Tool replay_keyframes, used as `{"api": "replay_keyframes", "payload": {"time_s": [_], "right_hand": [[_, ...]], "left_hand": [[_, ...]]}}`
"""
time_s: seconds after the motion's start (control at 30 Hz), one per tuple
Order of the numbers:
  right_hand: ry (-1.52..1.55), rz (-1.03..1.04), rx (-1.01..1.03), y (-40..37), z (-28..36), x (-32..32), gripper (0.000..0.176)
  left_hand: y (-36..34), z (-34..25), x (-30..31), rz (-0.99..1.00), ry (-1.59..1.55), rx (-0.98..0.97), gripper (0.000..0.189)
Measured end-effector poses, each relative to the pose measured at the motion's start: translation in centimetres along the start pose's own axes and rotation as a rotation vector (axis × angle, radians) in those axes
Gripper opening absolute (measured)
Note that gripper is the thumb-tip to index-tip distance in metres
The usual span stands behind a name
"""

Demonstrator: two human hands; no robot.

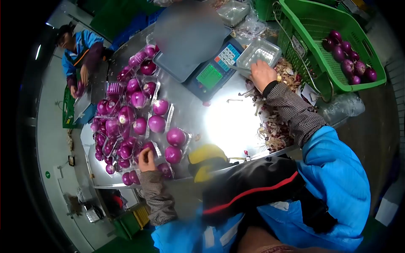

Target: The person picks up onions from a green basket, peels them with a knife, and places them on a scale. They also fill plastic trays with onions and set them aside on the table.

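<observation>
My right hand (263, 75) is closed on the near edge of a clear plastic tray (260, 54), to the right of a digital scale (215, 71). The scale has a lit green display and a grey pan; a blurred patch covers part of the pan. At the left front of the metal table, my left hand (147, 161) has bent fingers at a tray of red onions (164, 170), appearing to grip its side. Its fingertips are partly hidden among the onions. Many packed red onions (125, 114) lie crowded beyond it, mostly in clear trays.
At upper right stands a green basket (306, 63) with several red onions (348, 59). Onion skins and trimmings (274, 126) cover the table's right side. Another clear tray (233, 12) lies behind the scale. A co-worker (80, 55) in blue stands at far left.
</observation>
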State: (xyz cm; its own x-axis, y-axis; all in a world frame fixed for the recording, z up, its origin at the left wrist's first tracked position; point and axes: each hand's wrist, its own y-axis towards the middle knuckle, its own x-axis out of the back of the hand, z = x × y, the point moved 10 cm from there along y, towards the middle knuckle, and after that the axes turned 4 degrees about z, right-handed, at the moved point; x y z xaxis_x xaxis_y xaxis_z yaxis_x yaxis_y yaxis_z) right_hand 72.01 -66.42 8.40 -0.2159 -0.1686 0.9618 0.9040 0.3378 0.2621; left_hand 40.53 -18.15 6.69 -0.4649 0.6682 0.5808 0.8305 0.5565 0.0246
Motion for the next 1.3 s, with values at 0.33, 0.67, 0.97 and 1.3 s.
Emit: {"api": "replay_keyframes", "payload": {"time_s": [0.33, 0.67, 0.97, 1.3], "right_hand": [[0.076, 0.109, 0.020, -0.2, -2.3, -0.9, 0.015], [0.154, 0.169, 0.002, 0.2, -3.7, -0.2, 0.026], [0.032, -0.190, 0.217, -1.9, -0.6, 6.1, 0.008], [0.557, -0.168, 0.352, -11.9, 6.2, 8.6, 0.018]], "left_hand": [[-0.4, -5.5, -8.6, 0.140, -0.179, -0.069, 0.011], [-0.2, -7.1, -11.7, 0.225, -0.079, -0.131, 0.013], [0.2, -7.6, -12.7, 0.266, -0.067, -0.149, 0.014], [-1.3, -10.0, -22.4, 0.635, -0.476, 0.222, 0.051]]}}
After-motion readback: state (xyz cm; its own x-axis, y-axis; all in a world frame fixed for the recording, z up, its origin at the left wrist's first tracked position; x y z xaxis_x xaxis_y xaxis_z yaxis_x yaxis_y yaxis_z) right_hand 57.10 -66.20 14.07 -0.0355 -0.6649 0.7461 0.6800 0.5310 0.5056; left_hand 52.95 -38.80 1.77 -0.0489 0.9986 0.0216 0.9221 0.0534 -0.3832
